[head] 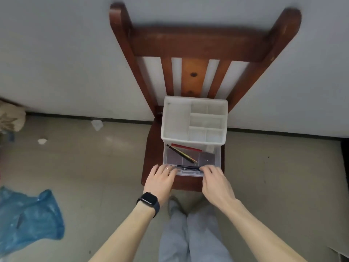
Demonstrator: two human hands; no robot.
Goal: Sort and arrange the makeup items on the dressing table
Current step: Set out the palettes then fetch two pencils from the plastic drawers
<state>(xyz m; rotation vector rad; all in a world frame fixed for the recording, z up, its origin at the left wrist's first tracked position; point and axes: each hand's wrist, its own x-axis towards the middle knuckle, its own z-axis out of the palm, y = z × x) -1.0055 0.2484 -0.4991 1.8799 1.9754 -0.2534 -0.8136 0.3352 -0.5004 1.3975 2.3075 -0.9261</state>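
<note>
Left hand (160,179), right hand (215,183), palms down.

Wears a dark smartwatch (148,200) on the left wrist, its rectangular face black and glossy, its band a matte dark grey. Carries a thin pale ring (167,168) on one finger of the left hand (160,179). Shows left forearm (128,229) and right forearm (251,222) bare to the view's lower edge. Dressed below in loose, light grey-blue trousers (188,241), softly creased.

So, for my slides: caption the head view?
Left hand and right hand at open drawer of organizer on chair.
</note>
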